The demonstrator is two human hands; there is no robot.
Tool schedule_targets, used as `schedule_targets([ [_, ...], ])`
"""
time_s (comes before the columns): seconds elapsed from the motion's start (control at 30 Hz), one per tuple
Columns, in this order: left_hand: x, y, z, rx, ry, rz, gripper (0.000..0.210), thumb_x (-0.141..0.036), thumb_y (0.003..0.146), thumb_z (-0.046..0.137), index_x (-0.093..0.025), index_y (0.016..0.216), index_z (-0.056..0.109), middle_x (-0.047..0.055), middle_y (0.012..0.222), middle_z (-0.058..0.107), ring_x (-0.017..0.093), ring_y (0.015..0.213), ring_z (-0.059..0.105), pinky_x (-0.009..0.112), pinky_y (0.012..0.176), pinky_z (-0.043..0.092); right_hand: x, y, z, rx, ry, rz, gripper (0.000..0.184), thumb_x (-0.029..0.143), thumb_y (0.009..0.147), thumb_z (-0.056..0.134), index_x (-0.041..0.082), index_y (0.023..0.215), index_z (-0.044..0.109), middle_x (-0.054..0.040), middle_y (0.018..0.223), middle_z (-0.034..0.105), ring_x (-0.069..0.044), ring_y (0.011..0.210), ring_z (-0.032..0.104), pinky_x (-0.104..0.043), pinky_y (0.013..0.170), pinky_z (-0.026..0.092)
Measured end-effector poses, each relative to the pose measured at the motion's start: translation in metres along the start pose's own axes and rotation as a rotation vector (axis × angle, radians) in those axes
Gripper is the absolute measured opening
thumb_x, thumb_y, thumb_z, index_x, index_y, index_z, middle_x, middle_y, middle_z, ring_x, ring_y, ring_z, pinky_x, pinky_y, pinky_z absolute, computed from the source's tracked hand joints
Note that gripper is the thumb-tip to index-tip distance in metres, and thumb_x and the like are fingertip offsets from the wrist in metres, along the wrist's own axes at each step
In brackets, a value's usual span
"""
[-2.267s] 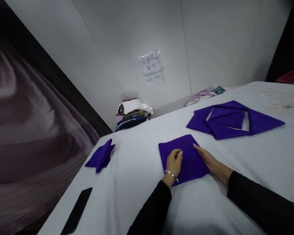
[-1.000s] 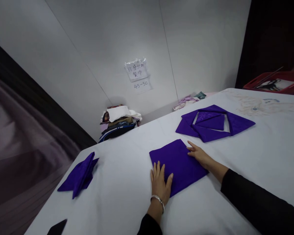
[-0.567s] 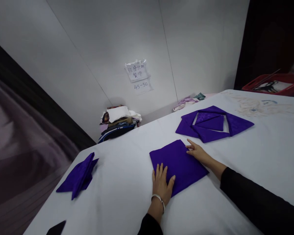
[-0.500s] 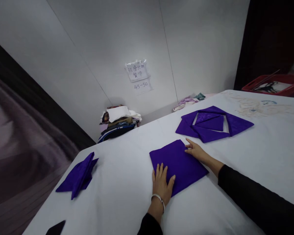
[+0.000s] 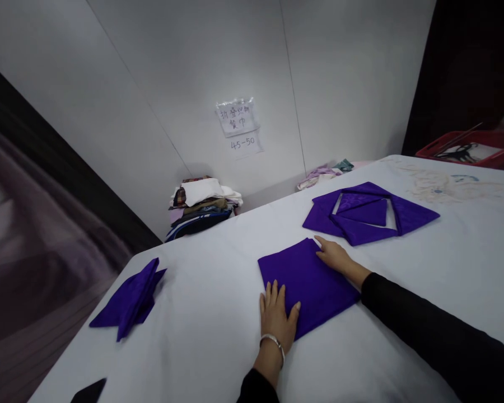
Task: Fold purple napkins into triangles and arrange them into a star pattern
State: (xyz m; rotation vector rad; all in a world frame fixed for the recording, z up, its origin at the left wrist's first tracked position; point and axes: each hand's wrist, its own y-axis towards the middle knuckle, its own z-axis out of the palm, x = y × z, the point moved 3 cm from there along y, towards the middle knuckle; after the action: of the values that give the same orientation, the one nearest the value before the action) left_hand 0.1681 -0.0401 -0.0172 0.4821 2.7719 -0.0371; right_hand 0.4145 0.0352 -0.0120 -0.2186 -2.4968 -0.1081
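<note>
A purple cloth napkin [image 5: 315, 291], folded into a flat square, lies on the white-covered table in front of me. My left hand [image 5: 277, 316] rests flat on its near left edge, fingers spread, a silver bracelet at the wrist. At the far right edge, by the top corner, is my right hand [image 5: 335, 256]. Its index finger is stretched out and the thumb stands apart from it; the other fingers are partly hidden. No cloth shows pinched in either hand.
A purple napkin folded into a ring-like shape [image 5: 418, 215] lies behind my right hand. Another folded purple napkin [image 5: 136, 299] is at the left edge, near a dark object [image 5: 89, 392]. Stacked cloths [image 5: 204, 207] stand by the wall; a red basket [image 5: 483, 162] is far right.
My right hand has shifted slightly left along the napkin's edge, and its fingers have drawn closer together. The left hand stays on the napkin. The view has shifted a little.
</note>
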Motion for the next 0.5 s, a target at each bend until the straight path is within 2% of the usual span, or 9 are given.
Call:
schedule_targets([
  [0.23,-0.001,-0.001,-0.001,-0.001,0.010,-0.004,0.060,-0.051,0.085,0.035,-0.017,0.134,0.037,0.008,0.146,0.028,0.026,0.136,0.014,0.049,0.110,0.013,-0.009,-0.013,-0.006,0.062,-0.002,-0.037,0.066,0.027,0.075,0.057,0.020,0.137,0.035,-0.0060,0.088,0.066,-0.022,0.081,0.059,-0.029,0.069,0.041],
  [0.5,-0.001,-0.003,-0.002,-0.001,0.015,-0.008,0.059,-0.052,0.085,0.033,-0.019,0.135,0.036,0.007,0.146,0.028,0.026,0.136,0.013,0.050,0.110,0.010,-0.027,-0.076,-0.011,0.167,0.049,-0.104,0.069,0.033,0.080,0.049,0.019,0.142,0.023,-0.0011,0.072,0.062,-0.019,0.064,0.057,-0.028,0.058,0.039],
])
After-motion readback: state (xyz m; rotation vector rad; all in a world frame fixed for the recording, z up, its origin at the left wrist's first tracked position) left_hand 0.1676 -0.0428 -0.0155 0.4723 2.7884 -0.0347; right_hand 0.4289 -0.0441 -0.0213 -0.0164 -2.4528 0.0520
